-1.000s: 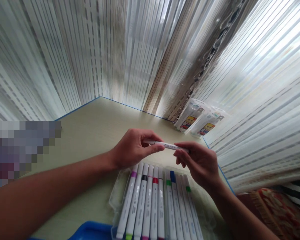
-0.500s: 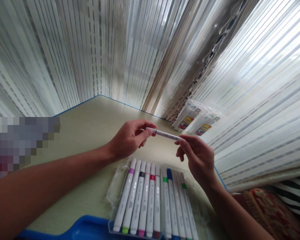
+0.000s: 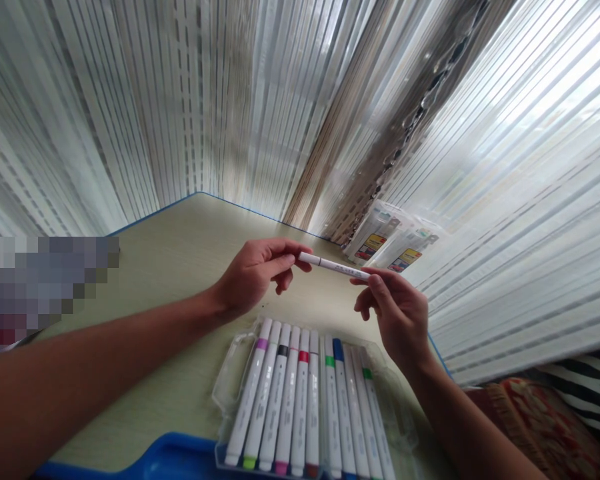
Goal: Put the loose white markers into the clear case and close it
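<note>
A slim white marker with a thin dark ring near its left end is held almost level above the table. My right hand pinches its right end between thumb and fingers. At the other end, my left hand has its thumb and index finger at the tip, the remaining fingers loosely curled. Below both hands lies an open clear plastic case with several white markers side by side, some with purple, black, red, green or blue bands.
Two clear plastic cases with yellow labels stand by the curtain. A blue tray-like edge shows at the front of the pale table. Patterned fabric lies at lower right; a pixelated patch covers the left.
My left fingers have slid outward along the marker to its very tip, so more of that end shows. The marker has shifted slightly right; the case stays put.
</note>
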Motion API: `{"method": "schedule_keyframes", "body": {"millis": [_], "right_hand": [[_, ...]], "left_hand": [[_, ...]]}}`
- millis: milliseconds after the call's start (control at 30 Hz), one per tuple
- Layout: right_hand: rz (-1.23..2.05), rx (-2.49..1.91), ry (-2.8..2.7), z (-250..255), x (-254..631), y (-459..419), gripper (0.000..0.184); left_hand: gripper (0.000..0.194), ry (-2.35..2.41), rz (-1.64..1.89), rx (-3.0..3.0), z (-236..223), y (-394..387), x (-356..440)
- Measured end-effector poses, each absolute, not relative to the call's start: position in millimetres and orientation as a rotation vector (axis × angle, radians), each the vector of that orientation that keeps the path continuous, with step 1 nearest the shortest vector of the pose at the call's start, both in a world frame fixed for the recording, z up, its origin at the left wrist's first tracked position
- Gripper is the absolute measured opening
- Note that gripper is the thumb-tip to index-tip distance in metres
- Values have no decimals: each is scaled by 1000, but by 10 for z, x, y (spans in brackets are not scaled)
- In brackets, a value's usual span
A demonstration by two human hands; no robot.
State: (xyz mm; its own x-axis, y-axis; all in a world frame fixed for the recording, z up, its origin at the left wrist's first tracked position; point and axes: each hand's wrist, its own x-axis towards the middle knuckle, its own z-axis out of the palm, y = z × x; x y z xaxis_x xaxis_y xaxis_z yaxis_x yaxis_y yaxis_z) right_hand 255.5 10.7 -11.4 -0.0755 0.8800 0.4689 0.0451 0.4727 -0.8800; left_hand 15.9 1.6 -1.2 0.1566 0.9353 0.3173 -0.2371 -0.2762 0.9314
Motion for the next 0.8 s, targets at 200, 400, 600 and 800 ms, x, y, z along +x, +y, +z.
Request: {"method": "schedule_keyframes", "body": {"millis": [200, 400, 600, 800], "right_hand": [[838, -844, -1501, -113, 2548, 108, 17], [791, -843, -1533, -110, 2547, 83, 17], [760, -830, -1562, -98, 2545, 59, 16], [748, -805, -1592, -81, 2538, 38, 14]], "left_hand": [[25, 790, 1388, 1397, 12, -4, 166], [19, 897, 1395, 1465, 17, -11, 168], [20, 947, 1376, 1507, -8, 16, 159], [21, 950, 1354, 1540, -18, 10, 154]]}}
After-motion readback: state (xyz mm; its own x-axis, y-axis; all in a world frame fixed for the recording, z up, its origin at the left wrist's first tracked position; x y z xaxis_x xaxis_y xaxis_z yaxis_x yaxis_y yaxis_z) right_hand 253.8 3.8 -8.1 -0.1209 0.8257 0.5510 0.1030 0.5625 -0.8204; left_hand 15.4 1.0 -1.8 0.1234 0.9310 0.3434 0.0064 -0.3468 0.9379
